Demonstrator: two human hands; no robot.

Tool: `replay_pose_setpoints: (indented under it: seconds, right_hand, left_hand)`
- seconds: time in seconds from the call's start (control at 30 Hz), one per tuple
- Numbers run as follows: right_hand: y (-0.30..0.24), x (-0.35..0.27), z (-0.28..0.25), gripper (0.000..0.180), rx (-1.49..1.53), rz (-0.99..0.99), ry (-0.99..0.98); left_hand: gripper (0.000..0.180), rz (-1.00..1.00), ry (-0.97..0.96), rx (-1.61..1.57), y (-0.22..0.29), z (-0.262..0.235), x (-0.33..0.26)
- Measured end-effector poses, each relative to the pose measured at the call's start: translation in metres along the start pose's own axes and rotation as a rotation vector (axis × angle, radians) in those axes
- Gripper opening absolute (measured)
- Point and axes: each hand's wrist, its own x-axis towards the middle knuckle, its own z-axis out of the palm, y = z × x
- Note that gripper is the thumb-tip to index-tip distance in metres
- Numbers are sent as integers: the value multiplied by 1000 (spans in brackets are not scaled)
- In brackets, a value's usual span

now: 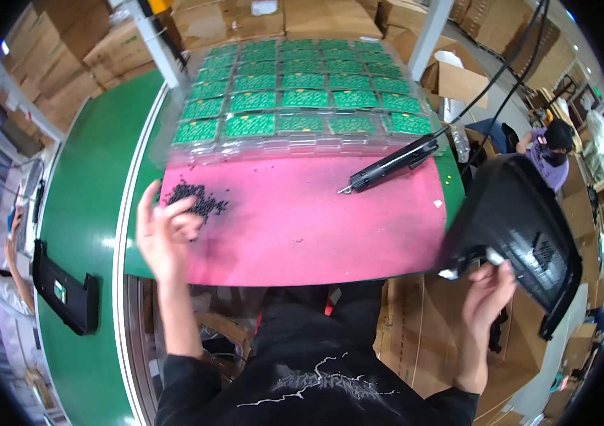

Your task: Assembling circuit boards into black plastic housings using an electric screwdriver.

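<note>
My left hand (163,231) hovers at the left of the pink mat (302,220), beside a pile of small black screws (199,200). Its fingers are loosely bent and apart, and no held thing shows in them. Off the mat's right side, my right hand (488,291) grips the near edge of a large black plastic housing (522,227), which is tilted up in the air. On the mat's far right lies a black electric screwdriver (394,165), its bit pointing left and its cable running up to the right.
Clear trays of green circuit boards (291,99) fill the far side of the bench. To the left runs a green conveyor (92,192), carrying another black housing (64,287) with a small board inside. Cardboard boxes (415,334) stand below right. Two other people are further off.
</note>
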Motion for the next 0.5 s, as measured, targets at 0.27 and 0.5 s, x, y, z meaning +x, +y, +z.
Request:
replay_pose_setpoints:
  seconds: [0.27,0.5]
  right_hand:
    - [55,-108,88,27,-39,543,-268]
    - [63,-96,87,19,-222,893,-818]
  left_hand:
    - [69,33,-512,-176,49,74,-38]
    - [61,25,-654,-181,57,59,-37]
